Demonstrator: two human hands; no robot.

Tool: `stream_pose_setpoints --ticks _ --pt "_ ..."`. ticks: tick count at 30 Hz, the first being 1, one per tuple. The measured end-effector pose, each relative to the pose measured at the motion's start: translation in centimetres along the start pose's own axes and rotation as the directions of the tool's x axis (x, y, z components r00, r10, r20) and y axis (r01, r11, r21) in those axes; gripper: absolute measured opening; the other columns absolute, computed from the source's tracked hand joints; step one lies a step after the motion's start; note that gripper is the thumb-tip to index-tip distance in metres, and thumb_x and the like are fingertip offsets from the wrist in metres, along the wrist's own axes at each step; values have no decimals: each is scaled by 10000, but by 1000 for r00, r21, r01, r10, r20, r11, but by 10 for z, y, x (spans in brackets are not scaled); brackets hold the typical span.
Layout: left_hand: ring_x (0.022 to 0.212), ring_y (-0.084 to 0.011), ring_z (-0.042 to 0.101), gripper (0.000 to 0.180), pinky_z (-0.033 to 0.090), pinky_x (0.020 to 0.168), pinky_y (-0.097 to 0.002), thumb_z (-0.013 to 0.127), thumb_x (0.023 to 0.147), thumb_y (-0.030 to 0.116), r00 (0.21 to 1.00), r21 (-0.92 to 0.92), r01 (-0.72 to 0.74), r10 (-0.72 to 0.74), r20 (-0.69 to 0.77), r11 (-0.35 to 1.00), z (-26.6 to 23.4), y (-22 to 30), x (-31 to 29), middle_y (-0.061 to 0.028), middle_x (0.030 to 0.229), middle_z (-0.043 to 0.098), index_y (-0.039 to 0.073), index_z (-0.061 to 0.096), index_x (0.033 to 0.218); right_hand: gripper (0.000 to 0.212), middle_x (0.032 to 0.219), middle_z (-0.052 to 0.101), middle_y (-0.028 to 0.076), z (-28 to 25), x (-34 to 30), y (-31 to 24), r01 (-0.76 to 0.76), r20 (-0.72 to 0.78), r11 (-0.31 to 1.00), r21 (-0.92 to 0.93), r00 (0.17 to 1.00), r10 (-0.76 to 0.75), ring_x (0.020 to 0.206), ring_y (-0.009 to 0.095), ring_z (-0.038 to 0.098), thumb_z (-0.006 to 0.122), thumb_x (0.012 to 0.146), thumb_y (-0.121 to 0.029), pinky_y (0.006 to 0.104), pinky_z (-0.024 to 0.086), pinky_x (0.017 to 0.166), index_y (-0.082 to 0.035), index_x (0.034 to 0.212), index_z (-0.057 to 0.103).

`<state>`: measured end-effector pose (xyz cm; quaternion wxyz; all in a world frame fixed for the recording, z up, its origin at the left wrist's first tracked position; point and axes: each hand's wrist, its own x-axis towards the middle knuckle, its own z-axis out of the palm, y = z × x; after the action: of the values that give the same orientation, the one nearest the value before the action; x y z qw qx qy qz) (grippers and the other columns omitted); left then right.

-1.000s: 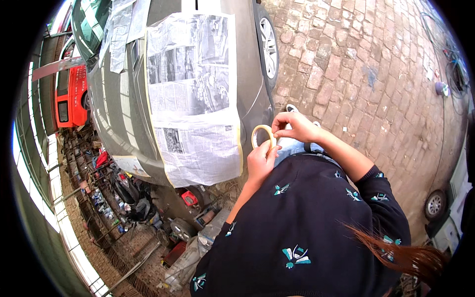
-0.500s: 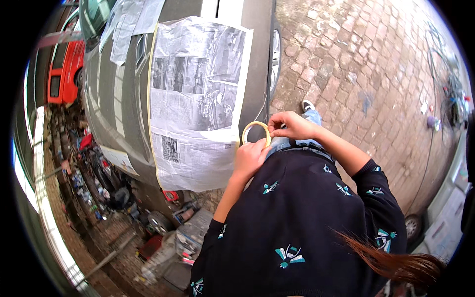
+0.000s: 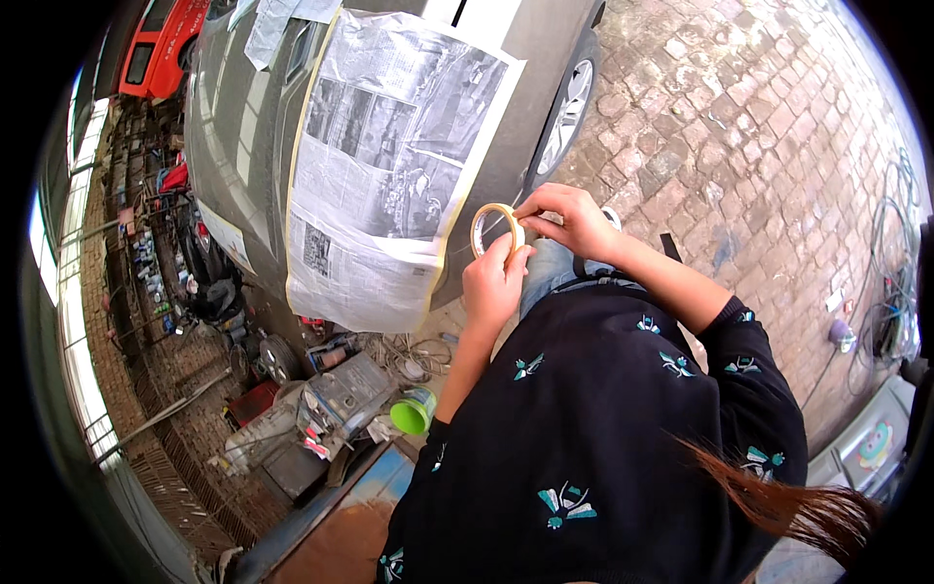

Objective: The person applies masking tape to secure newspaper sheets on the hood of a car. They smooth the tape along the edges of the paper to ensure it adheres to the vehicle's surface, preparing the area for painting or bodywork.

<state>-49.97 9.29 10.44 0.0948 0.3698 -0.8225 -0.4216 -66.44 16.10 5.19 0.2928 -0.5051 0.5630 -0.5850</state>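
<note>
From my remote seat I see the pale yellow tape roll [image 3: 477, 232] just above my left hand [image 3: 493, 287], whose thumb and fingers pinch its lower rim, while my right hand [image 3: 574, 222] pinches its right edge; whether a loose end sits between those fingertips, I can't tell. I judge it light, firm in the ring, tacky and easily torn, best gripped by the rim. Beyond my left hand, the newspaper sheet [image 3: 389, 165] carries print too small to read.
</note>
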Motion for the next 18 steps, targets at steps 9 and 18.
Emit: stream_pose_setpoints --ticks 9,18 --pt "598 -123 631 186 497 581 -273 607 883 107 993 210 -83 64 95 974 24 5 -7 -43 794 709 36 640 1051 145 750 602 116 -36 -9 2 127 116 979 -157 987 -110 720 253 628 678 778 -105 366 500 627 -21 856 588" --pt "619 -75 559 210 469 591 -230 544 931 83 961 -345 189 -101 256 919 8 19 -1 -77 834 692 -45 618 1081 177 799 582 74 -44 -7 17 -203 350 899 388 935 61 719 142 547 601 883 -111 286 458 659 -7 1015 547"
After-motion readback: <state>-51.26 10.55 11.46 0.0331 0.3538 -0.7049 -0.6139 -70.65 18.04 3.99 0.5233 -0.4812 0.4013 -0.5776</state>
